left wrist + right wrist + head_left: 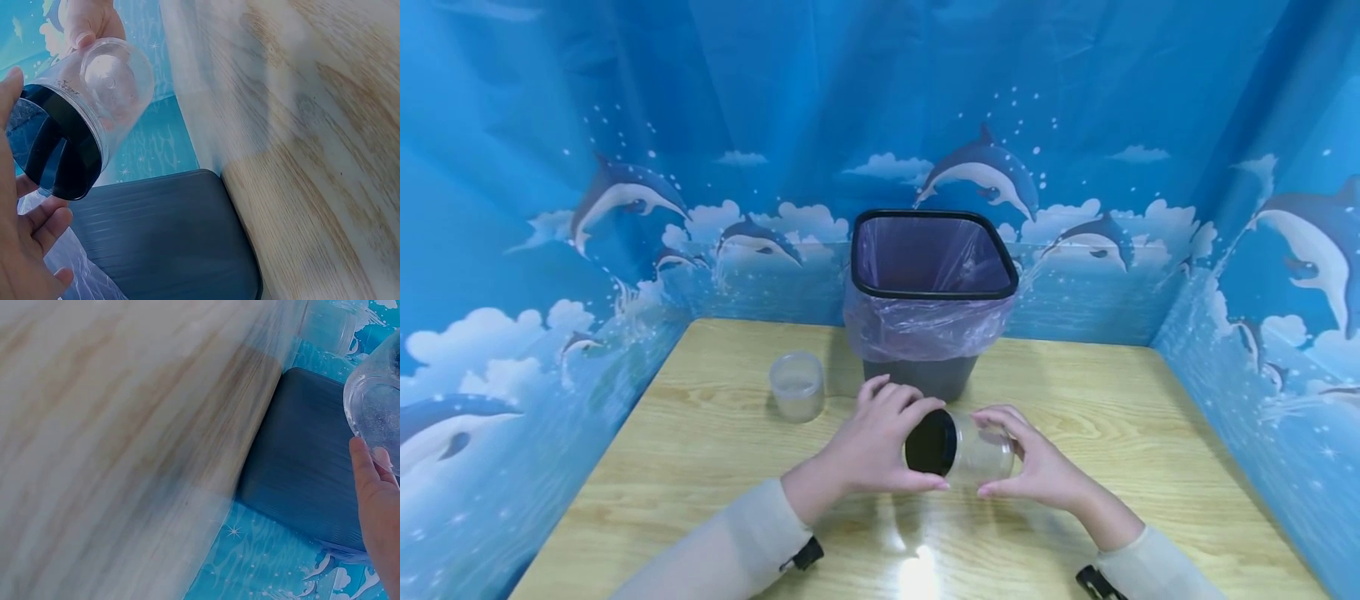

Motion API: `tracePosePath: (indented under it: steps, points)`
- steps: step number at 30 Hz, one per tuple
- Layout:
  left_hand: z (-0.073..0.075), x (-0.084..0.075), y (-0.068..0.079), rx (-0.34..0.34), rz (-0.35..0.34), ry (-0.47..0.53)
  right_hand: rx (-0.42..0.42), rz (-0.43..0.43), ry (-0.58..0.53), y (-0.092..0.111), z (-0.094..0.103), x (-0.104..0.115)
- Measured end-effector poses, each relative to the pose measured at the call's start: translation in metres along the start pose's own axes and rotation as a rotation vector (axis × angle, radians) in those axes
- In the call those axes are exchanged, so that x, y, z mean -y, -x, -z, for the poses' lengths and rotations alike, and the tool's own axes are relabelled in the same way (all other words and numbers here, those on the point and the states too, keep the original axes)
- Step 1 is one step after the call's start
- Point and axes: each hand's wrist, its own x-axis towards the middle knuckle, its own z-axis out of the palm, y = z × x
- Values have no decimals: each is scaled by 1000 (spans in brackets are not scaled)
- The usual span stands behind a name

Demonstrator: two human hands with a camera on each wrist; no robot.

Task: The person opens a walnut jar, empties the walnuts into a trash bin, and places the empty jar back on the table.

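A clear plastic jar (987, 452) lies sideways in the air above the table, its black lid (931, 443) facing left. My left hand (880, 446) grips the lid, thumb below and fingers above. At the other end, my right hand (1037, 462) holds the jar's base between thumb and fingers. In the left wrist view the lid (59, 144) is seated on the jar (115, 87), with small dark specks on the clear wall. The right wrist view shows the jar's round base (375, 412) against the fingers of my right hand (378, 506).
A dark bin (925, 375) with a black rim and a purple liner bag (925, 321) stands just beyond my hands. Left of it, a small clear cup (797, 387) sits on the wooden table (700, 467). Blue dolphin-print curtains (775, 125) enclose the back and sides.
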Motion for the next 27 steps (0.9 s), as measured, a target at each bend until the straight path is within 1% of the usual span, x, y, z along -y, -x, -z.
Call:
tracePosePath:
  steps: [3,10,14,19,23,27]
  points:
    - [0,-1,0,0,1,2,-11,27,4,0,-1,0]
    - [-1,-2,0,1,5,3,-23,49,18,0,-3,0]
    - [-1,-1,2,7,-7,-6,-28,57,19,0,-3,1]
    - [1,0,2,16,-35,-1,-11,30,15,-2,-3,5]
    - [3,1,3,31,-71,3,2,-2,9,-2,-2,8]
    - [4,2,2,44,-108,5,6,-14,6,-1,-2,2]
